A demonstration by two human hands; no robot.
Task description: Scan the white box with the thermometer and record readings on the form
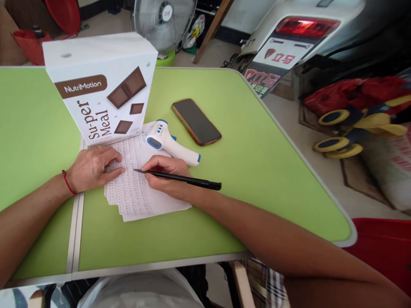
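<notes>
Two hands point(91, 169) point(167, 173), one pen point(192, 180), one phone point(196, 122), one thermometer point(173, 147), one box point(99, 60), one fan point(165, 25)

The left forearm point(35, 220) is slanting up from the lower left, the left hand point(91, 169) lying palm down with thumb pointing rightward, while the right forearm point(257, 222) is slanting from the lower right, the right hand point(170, 165) pinching thumb and fingers together.

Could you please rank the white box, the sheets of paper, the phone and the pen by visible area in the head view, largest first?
1. White box
2. Sheets of paper, partly covered
3. Phone
4. Pen, long but thin
</notes>
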